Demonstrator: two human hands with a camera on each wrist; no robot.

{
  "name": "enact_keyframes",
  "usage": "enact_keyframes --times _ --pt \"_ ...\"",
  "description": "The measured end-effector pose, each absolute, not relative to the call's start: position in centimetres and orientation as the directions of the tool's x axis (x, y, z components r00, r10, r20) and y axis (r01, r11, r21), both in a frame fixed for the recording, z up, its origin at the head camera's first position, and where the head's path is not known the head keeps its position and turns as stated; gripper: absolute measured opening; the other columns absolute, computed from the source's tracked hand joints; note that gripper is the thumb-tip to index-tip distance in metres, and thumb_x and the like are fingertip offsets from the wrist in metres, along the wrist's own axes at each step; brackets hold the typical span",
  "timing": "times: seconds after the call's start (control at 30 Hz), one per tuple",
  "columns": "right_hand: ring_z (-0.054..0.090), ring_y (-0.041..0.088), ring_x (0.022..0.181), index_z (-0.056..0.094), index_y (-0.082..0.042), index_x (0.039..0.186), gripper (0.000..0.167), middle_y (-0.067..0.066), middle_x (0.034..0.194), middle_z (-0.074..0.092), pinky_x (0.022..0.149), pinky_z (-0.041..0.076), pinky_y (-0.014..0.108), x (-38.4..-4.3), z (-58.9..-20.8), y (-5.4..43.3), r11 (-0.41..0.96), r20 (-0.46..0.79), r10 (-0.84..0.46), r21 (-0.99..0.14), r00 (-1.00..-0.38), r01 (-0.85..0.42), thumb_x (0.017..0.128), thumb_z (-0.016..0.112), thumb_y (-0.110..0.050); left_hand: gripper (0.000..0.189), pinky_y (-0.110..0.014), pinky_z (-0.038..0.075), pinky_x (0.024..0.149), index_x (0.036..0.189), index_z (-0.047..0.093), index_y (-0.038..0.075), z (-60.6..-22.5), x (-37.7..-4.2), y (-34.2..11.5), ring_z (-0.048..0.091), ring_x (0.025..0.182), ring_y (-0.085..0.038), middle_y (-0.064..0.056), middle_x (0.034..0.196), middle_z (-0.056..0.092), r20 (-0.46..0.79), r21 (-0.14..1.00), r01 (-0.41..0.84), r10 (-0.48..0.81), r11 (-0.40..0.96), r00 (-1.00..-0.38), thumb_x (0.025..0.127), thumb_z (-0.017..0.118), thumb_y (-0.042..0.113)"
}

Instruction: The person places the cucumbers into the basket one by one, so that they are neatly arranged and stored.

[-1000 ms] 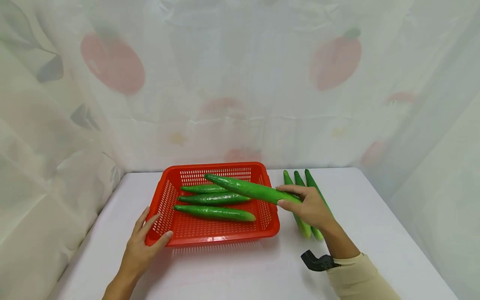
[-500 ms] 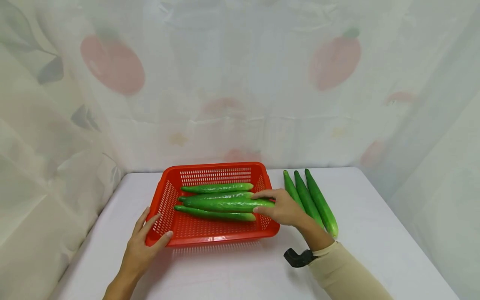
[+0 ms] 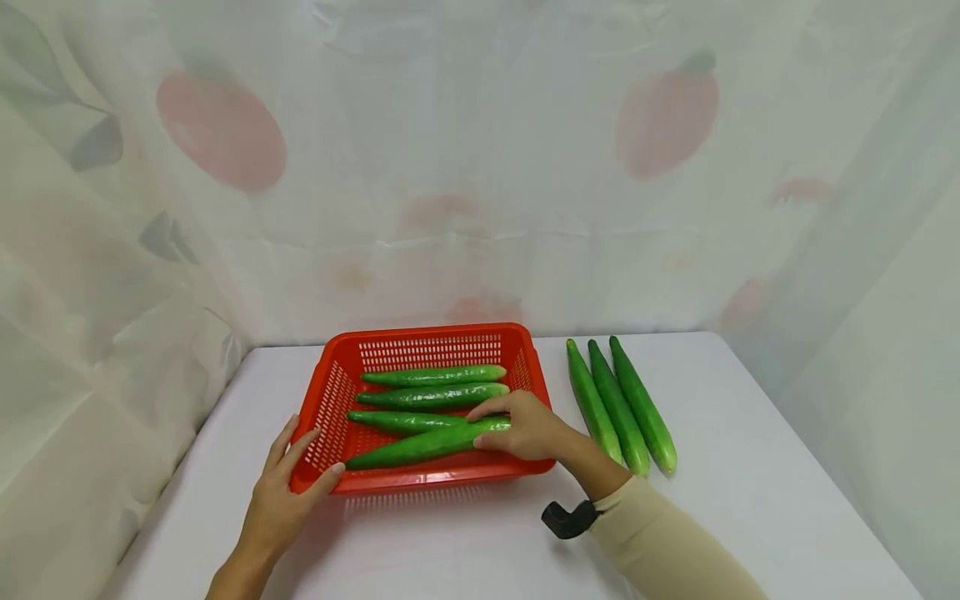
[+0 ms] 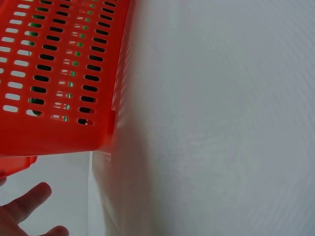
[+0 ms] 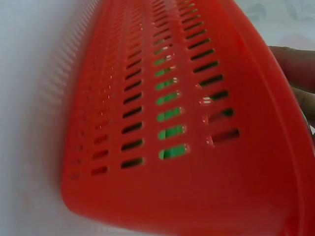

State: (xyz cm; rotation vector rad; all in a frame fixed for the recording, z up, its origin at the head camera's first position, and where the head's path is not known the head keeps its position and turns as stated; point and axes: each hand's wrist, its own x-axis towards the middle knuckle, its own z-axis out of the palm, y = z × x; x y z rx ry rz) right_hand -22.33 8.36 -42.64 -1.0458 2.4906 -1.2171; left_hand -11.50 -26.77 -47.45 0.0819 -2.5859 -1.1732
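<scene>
In the head view, a red plastic basket (image 3: 420, 479) with slotted walls stands on the table, with several long green cucumbers lying crosswise in it. My right hand (image 3: 521, 427) pinches the paler right end of the frontmost cucumber (image 3: 420, 447) between thumb and fingers. That cucumber slants along the basket's front side, its dark tip close to my left thumb. At the basket's front left corner, my left hand (image 3: 281, 496) rests on the rim with fingers spread and fairly straight. The right wrist view shows fingers (image 5: 298, 69) beyond the rim; the basket wall hides most of the hand.
Right of the basket, three cucumbers (image 3: 618, 408) lie side by side on the white table (image 3: 750, 500). Pale printed curtains (image 3: 480, 167) stand behind the table and on both sides. A black curved piece (image 3: 567, 520) sits at my right wrist.
My right hand has carried a cucumber leftward from above the basket's right side down to its front, ahead of the other cucumbers inside. My left hand has stayed at the corner.
</scene>
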Motion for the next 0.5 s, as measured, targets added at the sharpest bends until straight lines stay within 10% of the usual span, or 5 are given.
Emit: enact_keyframes --times 0.5 --pt "0.056 0.004 0.095 0.073 -0.022 0.110 0.024 -0.016 0.102 0.065 0.083 0.047 0.027 -22.2 -43.2 6.4 0.411 0.081 -0.749 -0.722 -0.658 -0.557 0.086 0.075 -0.026 0.065 -0.058 0.033 0.093 0.139 0.051 0.012 -47.7 -11.5 -26.7 0.030 0.134 -0.035 0.007 0.157 0.019 0.268 0.740 0.083 -0.179 0.667 -0.947 0.084 0.076 0.034"
